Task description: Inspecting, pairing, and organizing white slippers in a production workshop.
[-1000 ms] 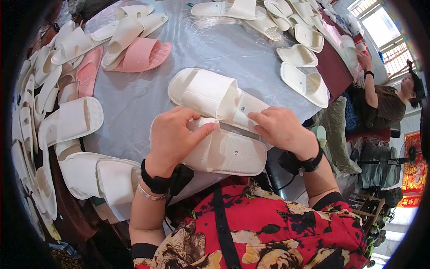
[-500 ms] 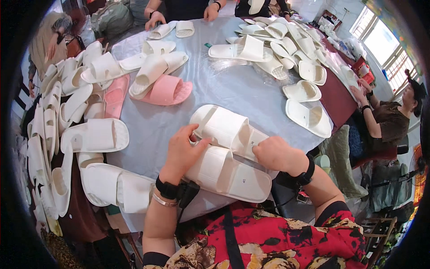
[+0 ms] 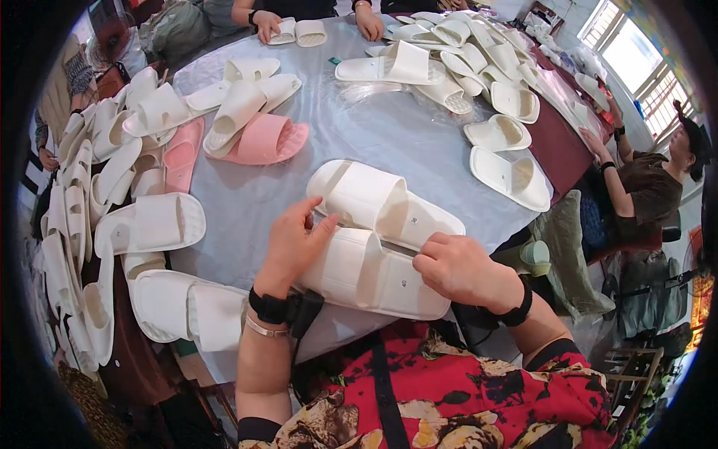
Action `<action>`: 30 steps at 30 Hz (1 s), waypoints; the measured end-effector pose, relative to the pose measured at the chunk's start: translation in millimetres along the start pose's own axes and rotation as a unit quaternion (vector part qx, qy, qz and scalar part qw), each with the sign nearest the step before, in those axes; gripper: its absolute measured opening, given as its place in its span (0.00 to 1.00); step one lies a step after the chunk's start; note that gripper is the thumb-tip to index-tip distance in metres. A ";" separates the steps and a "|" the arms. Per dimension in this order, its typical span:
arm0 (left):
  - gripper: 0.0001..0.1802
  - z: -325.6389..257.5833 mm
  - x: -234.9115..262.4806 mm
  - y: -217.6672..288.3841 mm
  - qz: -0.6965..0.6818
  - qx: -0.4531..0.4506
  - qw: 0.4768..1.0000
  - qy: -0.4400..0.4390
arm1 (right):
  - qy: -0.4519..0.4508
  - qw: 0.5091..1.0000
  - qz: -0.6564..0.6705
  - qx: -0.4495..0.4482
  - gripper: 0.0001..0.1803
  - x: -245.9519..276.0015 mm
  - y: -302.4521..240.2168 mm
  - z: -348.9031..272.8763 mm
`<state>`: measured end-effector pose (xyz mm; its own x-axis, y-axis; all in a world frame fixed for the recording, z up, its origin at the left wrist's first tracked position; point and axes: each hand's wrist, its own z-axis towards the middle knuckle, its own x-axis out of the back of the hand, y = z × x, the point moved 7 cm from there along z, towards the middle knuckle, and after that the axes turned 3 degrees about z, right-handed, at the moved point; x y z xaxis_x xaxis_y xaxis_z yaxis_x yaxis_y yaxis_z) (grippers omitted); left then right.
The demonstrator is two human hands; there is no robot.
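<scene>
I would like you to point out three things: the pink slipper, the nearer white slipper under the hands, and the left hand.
pink slipper (image 3: pixel 263 141), head view, on its strap.
nearer white slipper (image 3: pixel 374 278), head view, on its strap.
left hand (image 3: pixel 290 247), head view, back of hand.

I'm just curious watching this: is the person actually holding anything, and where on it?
Both hands rest on a pair of white slippers lying on the table: the left hand at the straps, the right hand at the heel ends. Neither slipper is lifted.
</scene>
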<state>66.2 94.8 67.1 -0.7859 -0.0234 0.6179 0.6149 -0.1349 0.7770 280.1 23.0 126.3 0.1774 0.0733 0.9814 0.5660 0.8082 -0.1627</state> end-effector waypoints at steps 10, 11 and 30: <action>0.21 0.7 -3.9 2.8 -0.021 -0.009 0.998 -0.060 | 0.015 0.999 0.002 0.045 0.06 -13.9 13.1 10.3; 0.21 0.0 -3.1 3.2 -0.021 -0.008 0.998 -0.058 | 0.040 0.997 0.012 0.060 0.06 -12.6 15.5 13.0; 0.12 0.1 8.5 -7.7 -0.093 0.021 0.994 0.048 | 0.104 0.964 0.239 0.061 0.03 -31.7 52.1 49.1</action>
<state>54.8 95.7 66.4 -0.8875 -0.0956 0.4507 0.4593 -0.1049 0.8821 264.4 91.4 91.7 0.5595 0.3453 0.7534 0.2836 0.7744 -0.5656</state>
